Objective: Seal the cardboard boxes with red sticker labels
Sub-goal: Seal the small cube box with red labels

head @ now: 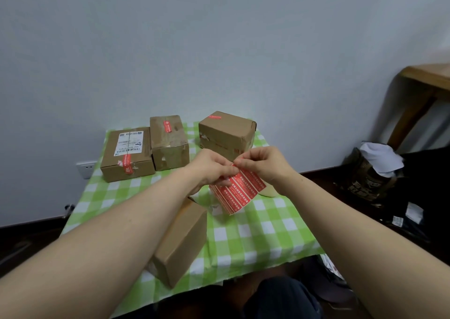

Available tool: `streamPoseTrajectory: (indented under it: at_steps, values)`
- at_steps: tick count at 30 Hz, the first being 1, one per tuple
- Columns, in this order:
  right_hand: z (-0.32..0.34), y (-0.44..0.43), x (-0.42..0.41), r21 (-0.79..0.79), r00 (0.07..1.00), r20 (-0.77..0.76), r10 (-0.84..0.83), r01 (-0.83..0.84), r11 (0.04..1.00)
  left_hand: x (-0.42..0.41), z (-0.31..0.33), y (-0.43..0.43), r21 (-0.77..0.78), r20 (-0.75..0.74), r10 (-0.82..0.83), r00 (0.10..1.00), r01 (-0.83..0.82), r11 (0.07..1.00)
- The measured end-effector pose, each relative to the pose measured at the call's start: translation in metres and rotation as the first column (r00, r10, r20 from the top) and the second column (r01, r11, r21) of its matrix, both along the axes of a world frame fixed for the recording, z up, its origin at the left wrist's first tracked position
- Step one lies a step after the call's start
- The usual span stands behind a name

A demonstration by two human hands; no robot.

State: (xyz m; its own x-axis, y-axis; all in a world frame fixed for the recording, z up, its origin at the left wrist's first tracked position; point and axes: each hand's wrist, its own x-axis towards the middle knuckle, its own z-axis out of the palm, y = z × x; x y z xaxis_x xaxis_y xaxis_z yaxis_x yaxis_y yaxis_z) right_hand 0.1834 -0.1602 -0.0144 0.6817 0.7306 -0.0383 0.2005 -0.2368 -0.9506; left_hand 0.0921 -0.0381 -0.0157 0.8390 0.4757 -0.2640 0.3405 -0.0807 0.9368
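Note:
A stack of red sticker label sheets [239,192] hangs above the table's middle, held by my left hand [211,170]. My right hand [265,164] pinches the top corner of one red label on that stack. A plain cardboard box [180,243] lies under my left forearm near the front edge, with no sticker showing. Three cardboard boxes stand at the back, each with a red label: a flat one [127,154] with a white shipping label, a middle one [169,142], and a right one [226,132].
The small table carries a green and white checked cloth [263,236]. A wooden table [423,94] stands at the right, with a bag [372,172] and dark items on the floor beneath. A wall socket [86,169] sits low on the left wall.

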Motion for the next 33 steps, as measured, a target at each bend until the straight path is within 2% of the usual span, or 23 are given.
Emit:
streamPoseTrajectory:
  at_steps: [16, 27, 31, 33]
  values:
    - [-0.004, 0.002, 0.0, 0.118, 0.966, -0.245, -0.081, 0.113, 0.987, 0.007, 0.0, 0.002, -0.008, 0.036, 0.041, 0.999, -0.041, 0.999]
    - [-0.006, 0.005, -0.002, 0.165, 0.961, -0.262, -0.09, 0.136, 0.977, 0.005, 0.004, 0.002, -0.03, 0.073, 0.059, 0.996, -0.057, 0.998]
    - [-0.005, 0.008, -0.002, 0.209, 0.946, -0.301, -0.117, 0.185, 0.96, 0.005, 0.007, 0.003, -0.097, 0.119, 0.078, 0.99, -0.067, 0.993]
    - [-0.005, 0.007, -0.002, 0.197, 0.958, -0.268, -0.099, 0.155, 0.968, 0.005, 0.008, 0.004, -0.102, 0.103, 0.056, 0.993, -0.046, 0.994]
